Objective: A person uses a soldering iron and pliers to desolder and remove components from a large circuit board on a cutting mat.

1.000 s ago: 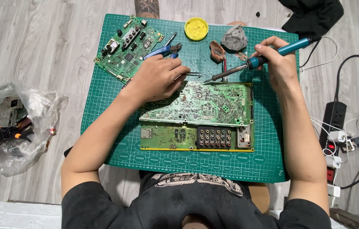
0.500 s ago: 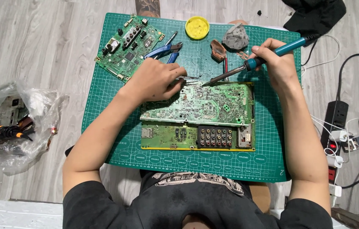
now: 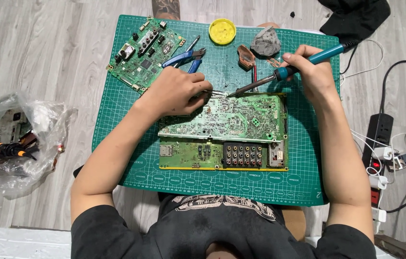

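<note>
A large green circuit board (image 3: 232,120) lies solder side up on another board (image 3: 198,154) with rows of round sockets, both on a green cutting mat (image 3: 304,158). My right hand (image 3: 311,72) grips a blue-handled soldering iron (image 3: 284,73), its tip at the top edge of the large board. My left hand (image 3: 176,91) rests at the board's upper left corner and pinches thin metal tweezers (image 3: 216,93) whose points meet the iron's tip.
A smaller green board (image 3: 143,50), blue-handled pliers (image 3: 184,56), a yellow round tin (image 3: 222,31) and a grey lump (image 3: 265,42) lie along the mat's far edge. A plastic bag of parts (image 3: 11,139) sits left. A power strip (image 3: 378,148) with cables lies right.
The iron's tip has shifted slightly left along the board's top edge toward the tweezers. Both hands stay almost in place.
</note>
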